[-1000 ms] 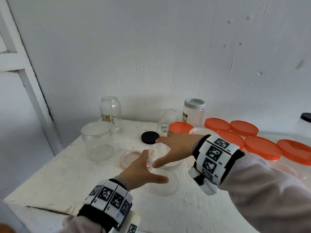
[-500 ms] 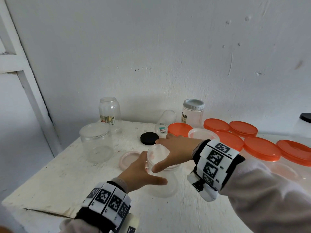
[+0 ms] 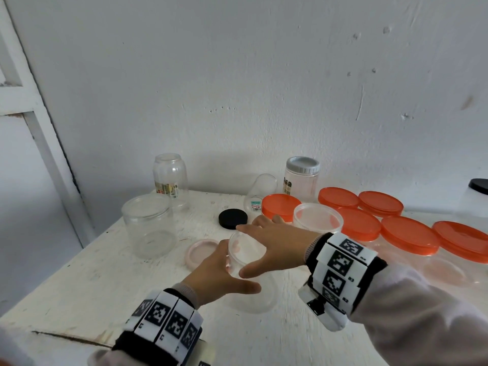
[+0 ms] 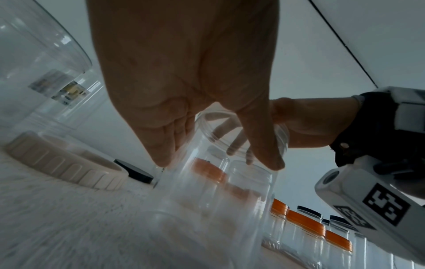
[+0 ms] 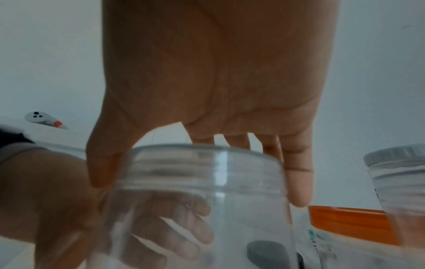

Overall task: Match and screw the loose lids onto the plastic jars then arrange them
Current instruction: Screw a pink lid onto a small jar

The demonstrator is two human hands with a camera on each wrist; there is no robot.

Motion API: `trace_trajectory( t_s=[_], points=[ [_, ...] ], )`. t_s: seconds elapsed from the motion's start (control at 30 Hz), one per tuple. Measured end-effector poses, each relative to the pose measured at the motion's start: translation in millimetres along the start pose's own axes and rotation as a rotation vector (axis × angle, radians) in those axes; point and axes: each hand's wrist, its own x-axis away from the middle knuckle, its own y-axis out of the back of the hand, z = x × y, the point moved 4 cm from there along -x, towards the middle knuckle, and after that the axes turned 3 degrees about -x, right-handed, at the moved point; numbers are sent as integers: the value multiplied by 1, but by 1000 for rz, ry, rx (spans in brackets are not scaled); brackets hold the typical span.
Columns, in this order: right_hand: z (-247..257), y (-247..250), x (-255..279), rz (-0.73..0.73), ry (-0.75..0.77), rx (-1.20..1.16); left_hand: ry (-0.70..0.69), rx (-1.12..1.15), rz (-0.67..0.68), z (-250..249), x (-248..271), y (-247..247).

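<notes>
A clear plastic jar (image 3: 253,299) stands upright near the middle of the white table (image 3: 79,286). My left hand (image 3: 221,273) grips its body, thumb on the near side; the fingers show through the plastic (image 5: 174,227) in the right wrist view. My right hand (image 3: 266,247) spans the jar's top, with the thumb at the near rim and the fingers over the far rim (image 5: 207,163). Whether a clear lid sits on that rim I cannot tell. A pink lid (image 3: 202,253) lies upside down just left of the jar.
A black lid (image 3: 233,218) lies behind the jar. A wide open jar (image 3: 149,225) and a labelled jar (image 3: 171,178) stand at the left. A grey-lidded jar (image 3: 301,178), a jar on its side (image 3: 260,191) and several orange-lidded jars (image 3: 409,233) crowd the right.
Both hands stay on the clear jar. The right thumb has slid a little nearer along the rim, and the jar has barely moved.
</notes>
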Motion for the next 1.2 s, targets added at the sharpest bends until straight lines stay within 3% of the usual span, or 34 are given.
trace_trajectory(
  t_s=[0.23,0.47,0.67,0.8,0.97,1.07,1.2],
  points=[
    [0,-10,5,-99,34,77,-2,-20,3,-1,1,1],
    [-4,-15,7,-123,35,-10,12,-102,6,-7,3,4],
    [-5,-23,7,-179,2,-102,-5,-209,125,-10,-4,11],
    [-6,-24,8,-197,-5,-130,-15,-403,280,-5,-12,23],
    [-8,-24,7,-199,-12,-188,64,-680,230,17,-35,50],
    [-9,-22,6,-198,-33,-223,88,-843,282,28,-46,55],
    [-11,-15,1,-217,-96,-240,137,-895,368,39,-49,55]
  ],
)
